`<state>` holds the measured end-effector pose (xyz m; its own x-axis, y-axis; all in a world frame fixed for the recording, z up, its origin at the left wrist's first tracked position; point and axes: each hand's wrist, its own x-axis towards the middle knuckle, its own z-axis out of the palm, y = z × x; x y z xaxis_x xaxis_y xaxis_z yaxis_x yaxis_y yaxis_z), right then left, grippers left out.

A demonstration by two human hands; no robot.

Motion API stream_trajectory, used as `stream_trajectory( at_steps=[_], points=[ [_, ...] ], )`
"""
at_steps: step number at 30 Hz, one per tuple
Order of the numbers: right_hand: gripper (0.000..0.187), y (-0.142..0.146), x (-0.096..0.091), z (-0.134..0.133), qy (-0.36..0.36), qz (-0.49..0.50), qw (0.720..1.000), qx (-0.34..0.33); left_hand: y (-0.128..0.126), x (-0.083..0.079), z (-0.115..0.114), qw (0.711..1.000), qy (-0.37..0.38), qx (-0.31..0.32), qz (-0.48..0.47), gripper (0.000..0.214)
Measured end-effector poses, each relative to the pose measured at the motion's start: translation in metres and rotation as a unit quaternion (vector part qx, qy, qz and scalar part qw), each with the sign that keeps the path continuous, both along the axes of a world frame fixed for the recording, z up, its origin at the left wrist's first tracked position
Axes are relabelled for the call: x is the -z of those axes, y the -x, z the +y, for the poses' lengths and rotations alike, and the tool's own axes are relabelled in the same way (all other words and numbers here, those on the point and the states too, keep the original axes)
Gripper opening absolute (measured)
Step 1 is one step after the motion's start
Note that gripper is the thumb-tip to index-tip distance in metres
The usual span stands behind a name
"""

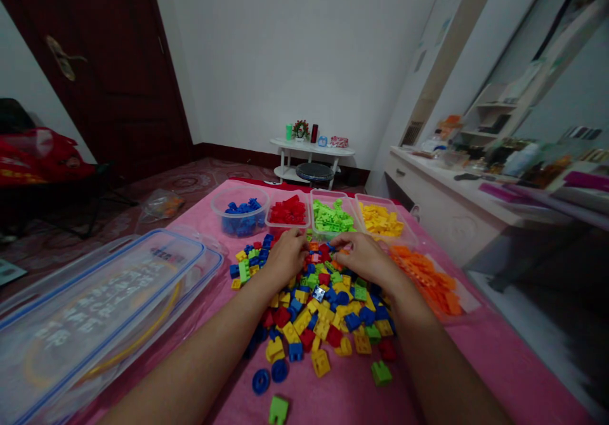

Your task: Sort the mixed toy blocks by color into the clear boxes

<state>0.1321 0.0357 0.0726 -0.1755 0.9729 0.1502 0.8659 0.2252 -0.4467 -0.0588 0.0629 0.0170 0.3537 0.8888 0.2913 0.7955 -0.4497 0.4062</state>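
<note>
A heap of mixed toy building blocks (323, 314) in yellow, blue, red, green and orange covers the middle of a pink cloth. My left hand (288, 255) is at the far left part of the heap, fingers bent together and tips down among the blocks; what they hold, if anything, is hidden. Opposite it, my right hand (361, 255) reaches in from the right, its thumb and forefinger apart over some orange and blue blocks. Behind the hands stand a round tub of blue blocks (242, 217), a box of red blocks (288, 210), one of green blocks (333, 215) and one of yellow blocks (380, 219).
Orange blocks (428, 279) fill a clear container at the right. A large clear bin with a blue-edged lid (109, 311) lies on the left. Loose blue wheels (261, 381) and a green block (278, 410) lie near me. A white side table (311, 146) stands by the wall.
</note>
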Motion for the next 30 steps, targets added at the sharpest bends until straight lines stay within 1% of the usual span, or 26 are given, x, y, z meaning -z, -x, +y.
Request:
stream_trajectory(
  at_steps=[3, 5, 6, 8, 10, 14, 18, 21, 23, 27, 30],
  points=[
    [0.028, 0.000, 0.001, 0.001, 0.024, 0.020, 1.000, 0.003, 0.002, 0.002, 0.002, 1.000, 0.005, 0.023, 0.002, 0.014],
    [0.028, 0.001, 0.001, 0.001, 0.024, 0.027, 0.999, 0.001, 0.002, 0.001, 0.002, 1.000, 0.012, 0.016, -0.001, 0.014],
    [0.028, 0.002, 0.001, 0.001, 0.021, 0.027, 0.999, -0.001, 0.002, 0.001, 0.002, 1.000, 0.013, 0.009, -0.006, 0.016],
    [0.027, 0.003, 0.001, 0.001, 0.016, 0.019, 1.000, -0.003, 0.001, -0.001, 0.000, 1.000, 0.011, 0.000, -0.017, 0.026],
    [0.026, 0.004, 0.000, 0.000, 0.011, 0.007, 1.000, -0.006, 0.000, -0.002, -0.001, 1.000, 0.008, 0.003, -0.006, 0.034],
    [0.026, 0.006, 0.001, 0.000, 0.004, -0.008, 1.000, -0.010, -0.002, -0.002, -0.001, 0.999, 0.006, 0.008, 0.032, 0.028],
    [0.026, 0.006, 0.005, 0.001, 0.012, -0.012, 1.000, -0.009, -0.001, 0.002, 0.002, 1.000, -0.002, 0.020, -0.023, 0.029],
    [0.027, 0.006, 0.007, 0.002, 0.015, -0.018, 1.000, -0.007, -0.001, 0.001, 0.003, 0.998, 0.024, 0.044, -0.044, 0.028],
    [0.028, 0.006, 0.007, 0.002, 0.011, -0.024, 1.000, -0.010, 0.000, 0.000, 0.003, 0.997, 0.035, 0.049, -0.050, 0.026],
    [0.032, 0.007, 0.005, 0.000, 0.014, -0.023, 1.000, -0.008, 0.000, -0.005, 0.000, 0.994, 0.007, 0.052, -0.096, 0.019],
    [0.036, 0.008, 0.003, -0.003, 0.012, 0.007, 1.000, -0.019, -0.001, -0.011, -0.003, 0.983, 0.001, 0.089, -0.160, 0.016]
  ],
)
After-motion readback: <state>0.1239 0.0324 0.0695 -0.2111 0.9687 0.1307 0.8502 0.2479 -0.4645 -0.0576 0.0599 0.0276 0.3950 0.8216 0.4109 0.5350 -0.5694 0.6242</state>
